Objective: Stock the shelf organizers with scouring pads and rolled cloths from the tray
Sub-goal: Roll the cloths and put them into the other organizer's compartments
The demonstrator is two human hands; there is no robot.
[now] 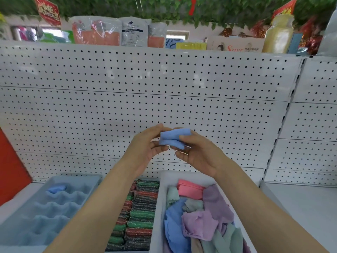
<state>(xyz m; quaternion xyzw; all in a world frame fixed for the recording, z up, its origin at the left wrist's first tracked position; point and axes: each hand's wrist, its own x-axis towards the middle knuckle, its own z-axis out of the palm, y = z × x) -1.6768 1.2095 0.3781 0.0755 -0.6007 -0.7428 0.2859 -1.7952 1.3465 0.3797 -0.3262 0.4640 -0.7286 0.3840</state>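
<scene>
Blue folded cloth [174, 138] pinched by fingers of left hand [145, 148], right hand [198, 154]; box [235, 45] reads "Smr".

My 1 camera sits on my head, looking forward and slightly down at the shelf [300, 207] before me. It faces the white pegboard back panel [145, 84] squarely, close enough that my forearms run in from the bottom edge. The wide lens bends the panel's lines. The upper shelf's goods line the top edge; the shelf's front edge falls below the frame.
</scene>
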